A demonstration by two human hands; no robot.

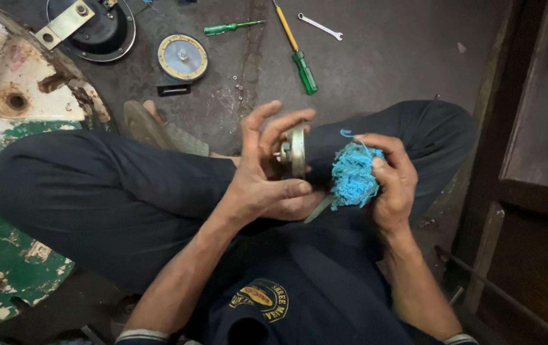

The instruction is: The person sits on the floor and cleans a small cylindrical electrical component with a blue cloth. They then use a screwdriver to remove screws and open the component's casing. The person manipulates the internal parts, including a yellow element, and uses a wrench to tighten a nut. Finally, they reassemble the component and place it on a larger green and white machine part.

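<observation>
Gripping a small round metal disc [296, 151] edge-on, the left hand [267, 182] has its fingers [267, 131] spread behind the far rim and its thumb [290, 189] pressed under the near edge; a short stud or bolt sticks out of the disc's left face toward the palm. Clenched around a wad of blue cotton waste [354, 176], the right hand [392, 182] has its thumb [382, 167] on top and its fingers curled round the far side, with one loose thread standing up at the top. Wad and disc sit just beside each other, above the lap; whether they touch I cannot tell.

Judgement: the step in hand looks like wiping the disc clean. The next move calls for the wad pressed flat to the right face while the left fingers turn the disc by its rim, keeping threads off the stud.

Outward: the person sits cross-legged in dark trousers [114, 191], with a sandal [149, 128] under the left knee. On the grey floor [389, 57] farther off lie a second, larger disc with a yellowish rim [182, 57], a small dark block [174, 90] near it, scattered tiny screws [239, 86], a black round housing with a metal bracket [92, 25], a small green screwdriver [232, 27], a longer green-handled screwdriver with a yellow shaft [296, 48], and a spanner [320, 26]. At left is a worn green and white painted panel [6, 102]; at right, a dark wooden frame [529, 191].
</observation>
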